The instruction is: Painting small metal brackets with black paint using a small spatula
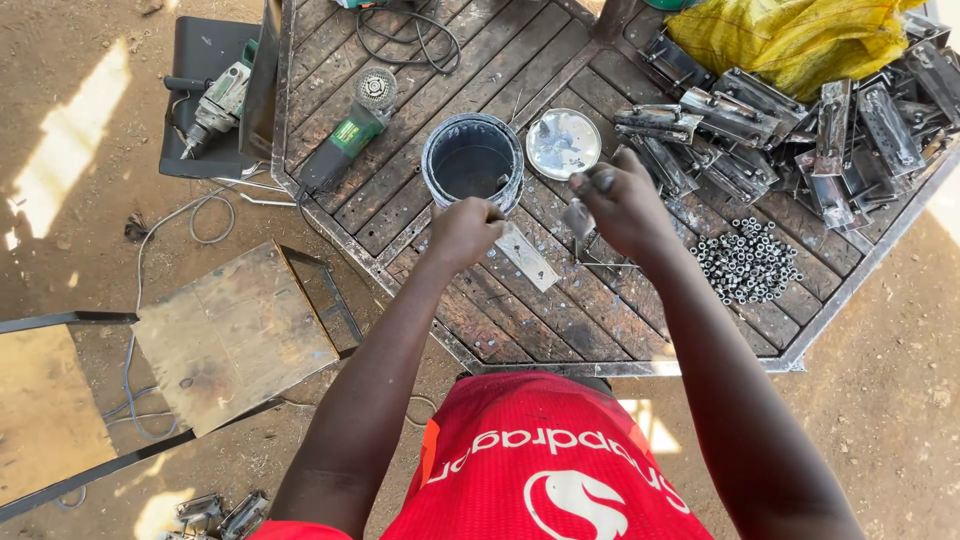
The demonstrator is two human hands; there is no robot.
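My left hand (463,232) grips one end of a flat grey metal strip (528,257) that lies on the metal grate table (560,330), just below an open paint can (472,162) holding dark paint. My right hand (622,205) is closed on a small paint-smeared brush (578,215), held over the strip's far end. The can's round lid (563,143) lies beside the can, shiny side up. Paint streaks mark the table around the strip.
A green angle grinder (350,135) and its cable lie on the table's left. A pile of metal brackets (780,130) and a yellow sack (790,35) fill the right. A heap of small nuts (748,262) lies near my right arm. A drill (215,105) rests off-table, left.
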